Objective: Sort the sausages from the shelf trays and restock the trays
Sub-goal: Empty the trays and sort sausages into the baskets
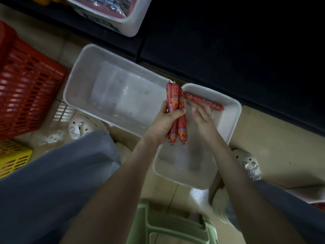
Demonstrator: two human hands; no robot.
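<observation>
My left hand point(166, 120) grips a bundle of red-orange wrapped sausages point(175, 110), held upright over the gap between two white trays. One more red sausage point(204, 100) lies across the far end of the right tray point(232, 120). Just in front of that sausage, my right hand point(202, 113) hovers with fingers straight and holds nothing. The larger left tray point(73, 88) on the floor has only a clear plastic liner inside.
A red basket point(26, 92) and a yellow basket point(12, 155) stand at the left. On the dark shelf point(228, 41) above sits another white tray point(123, 23) with packaged goods. A green stool point(175, 226) is below me, between my knees.
</observation>
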